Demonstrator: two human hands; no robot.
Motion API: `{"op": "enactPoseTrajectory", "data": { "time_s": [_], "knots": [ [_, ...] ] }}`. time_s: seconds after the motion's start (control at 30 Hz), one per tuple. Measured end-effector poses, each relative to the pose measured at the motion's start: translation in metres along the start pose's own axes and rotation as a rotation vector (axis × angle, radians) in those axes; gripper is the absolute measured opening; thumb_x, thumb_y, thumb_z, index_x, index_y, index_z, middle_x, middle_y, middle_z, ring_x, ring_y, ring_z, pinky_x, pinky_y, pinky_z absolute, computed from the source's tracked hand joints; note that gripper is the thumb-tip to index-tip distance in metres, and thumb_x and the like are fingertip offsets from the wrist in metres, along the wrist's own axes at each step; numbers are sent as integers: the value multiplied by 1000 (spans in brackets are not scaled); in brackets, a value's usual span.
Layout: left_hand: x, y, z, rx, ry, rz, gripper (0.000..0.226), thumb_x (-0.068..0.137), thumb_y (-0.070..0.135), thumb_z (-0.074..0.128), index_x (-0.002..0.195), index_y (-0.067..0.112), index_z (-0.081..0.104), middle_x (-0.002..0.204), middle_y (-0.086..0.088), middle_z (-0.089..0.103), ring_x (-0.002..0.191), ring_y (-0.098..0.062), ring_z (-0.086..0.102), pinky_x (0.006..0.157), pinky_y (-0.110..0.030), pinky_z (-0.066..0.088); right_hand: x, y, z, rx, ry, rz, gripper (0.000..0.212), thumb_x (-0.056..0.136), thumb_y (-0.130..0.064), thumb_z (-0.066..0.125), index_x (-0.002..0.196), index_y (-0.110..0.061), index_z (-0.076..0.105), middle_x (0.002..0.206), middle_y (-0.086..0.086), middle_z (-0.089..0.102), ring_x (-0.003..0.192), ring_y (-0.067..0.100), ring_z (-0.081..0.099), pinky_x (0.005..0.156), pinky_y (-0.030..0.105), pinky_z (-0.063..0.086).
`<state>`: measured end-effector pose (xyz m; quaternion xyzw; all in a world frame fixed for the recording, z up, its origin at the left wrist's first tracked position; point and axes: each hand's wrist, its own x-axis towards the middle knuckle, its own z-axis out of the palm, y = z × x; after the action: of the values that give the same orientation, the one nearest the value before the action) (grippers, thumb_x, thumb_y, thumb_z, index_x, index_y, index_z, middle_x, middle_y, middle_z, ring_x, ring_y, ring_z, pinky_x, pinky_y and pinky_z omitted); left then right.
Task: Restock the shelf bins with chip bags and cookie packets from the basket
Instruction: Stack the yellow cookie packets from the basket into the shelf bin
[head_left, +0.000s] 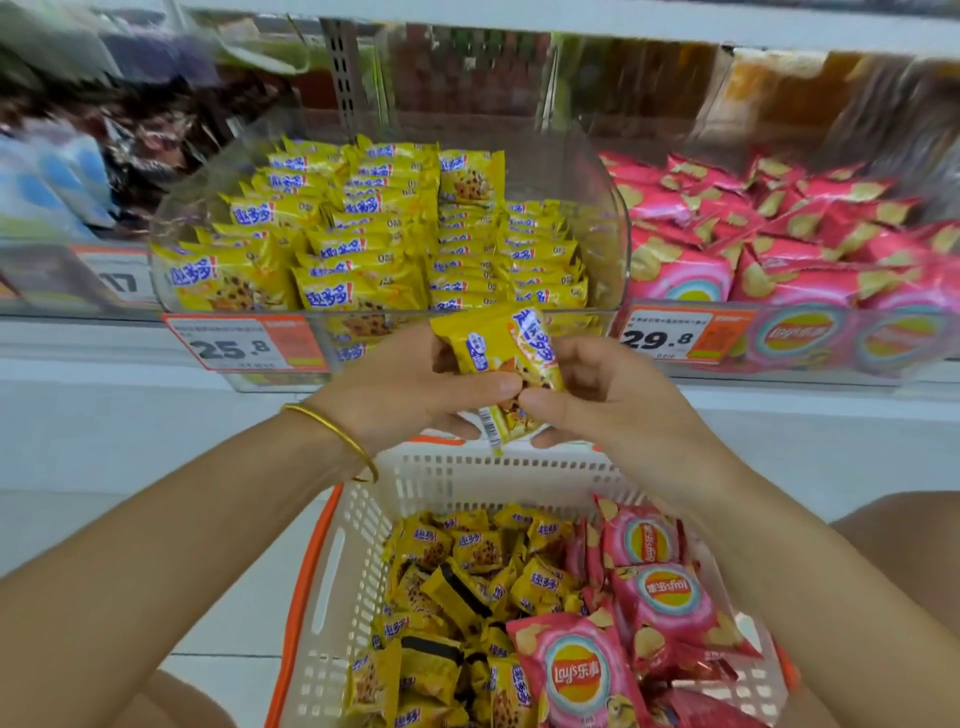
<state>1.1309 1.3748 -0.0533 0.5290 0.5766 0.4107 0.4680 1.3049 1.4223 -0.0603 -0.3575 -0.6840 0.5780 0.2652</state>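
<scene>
Yellow film: cookie packets (501, 358), a few together, just in front of the clear bin (605, 218), above the basket (467, 475).
Grip: left hand (405, 384) and right hand (602, 400) both pinch them, fingers curled.
Handling: likely light and slippery, cookies inside fragile; hold the flat sides gently.

The held packets (498, 358) are yellow with blue, white-edged lettering and a brown chocolate-chip cookie print, like the cookie packets (363, 234) in the clear bin (610, 218) and along the left side of the white lattice basket (415, 483), whose rim (305, 571) is orange. The chip bags (779, 234) at the right end of the shelf (114, 369) and the basket's right side are pink with yellow chip pictures and a red-and-yellow round logo ringed in rainbow bands. Price tags (244, 343) on the shelf's front edge are orange and white with black numerals.
</scene>
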Motion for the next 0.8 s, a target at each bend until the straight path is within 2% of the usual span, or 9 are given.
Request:
{"op": "enactPoseTrajectory", "data": {
  "time_s": [0.1, 0.17, 0.23, 0.27, 0.33, 0.43, 0.5, 0.63, 0.8],
  "knots": [
    [3, 16, -9, 70, 262, 144, 14, 85, 26, 64, 96, 19, 58, 82, -1, 69, 64, -3, 64, 47, -18, 48, 23, -34, -10, -121, 136, -100, 19, 84, -14, 69, 99, -4, 63, 99, 20, 66, 76, 19, 69, 68, 44, 59],
    [6, 26, -21, 205, 509, 300, 17, 87, 28, 63, 99, 18, 55, 81, 8, 61, 63, 3, 56, 52, -9, 41, 52, -61, -18, -353, 281, -205, 28, 84, -21, 70, 101, -2, 60, 98, 19, 65, 79, 25, 68, 67, 48, 57],
    [10, 30, -35, 534, 620, 451, 22, 87, 34, 57, 102, 18, 58, 88, 12, 59, 78, 3, 52, 68, -12, 39, 87, -82, -19, -691, 379, -246, 32, 83, -24, 70, 105, -7, 54, 101, 9, 63, 90, 27, 63, 77, 41, 52],
    [13, 29, -42, 740, 612, 473, 31, 86, 38, 50, 106, 17, 60, 98, 9, 61, 93, -4, 53, 79, -19, 39, 106, -87, -16, -838, 393, -226, 37, 84, -23, 70, 110, -7, 50, 104, 8, 59, 97, 29, 60, 79, 36, 47],
    [21, 19, -51, 1049, 554, 418, 50, 85, 47, 35, 116, 18, 60, 124, -1, 59, 119, -21, 49, 99, -37, 36, 146, -87, -9, -1022, 399, -152, 40, 86, -16, 68, 116, -5, 44, 116, 15, 58, 107, 33, 56, 79, 36, 42],
    [28, 6, -54, 1199, 472, 294, 60, 89, 51, 22, 132, 22, 52, 143, -4, 46, 136, -26, 36, 110, -51, 25, 199, -73, -8, -1140, 394, -82, 39, 88, -10, 64, 121, -4, 45, 125, 17, 55, 113, 35, 55, 78, 36, 43],
    [32, 0, -56, 1223, 440, 256, 63, 90, 53, 16, 138, 25, 46, 146, -3, 42, 138, -25, 33, 112, -50, 20, 225, -66, -11, -1140, 380, -49, 43, 87, -10, 64, 125, -5, 44, 129, 19, 50, 116, 36, 54, 83, 38, 45],
    [38, -2, -58, 1217, 426, 239, 58, 93, 48, 19, 132, 24, 53, 137, -6, 53, 131, -28, 44, 107, -53, 29, 254, -54, -9, -1194, 353, -80, 41, 88, -1, 60, 126, -8, 46, 137, 21, 32, 108, 42, 56, 86, 40, 46],
    [39, -2, -58, 1224, 437, 265, 54, 94, 45, 22, 129, 22, 57, 133, -5, 57, 124, -28, 51, 102, -52, 35, 269, -51, -14, -1219, 394, -150, 43, 89, 0, 59, 128, -8, 44, 131, 20, 40, 106, 40, 57, 83, 41, 46]
  ]
}}
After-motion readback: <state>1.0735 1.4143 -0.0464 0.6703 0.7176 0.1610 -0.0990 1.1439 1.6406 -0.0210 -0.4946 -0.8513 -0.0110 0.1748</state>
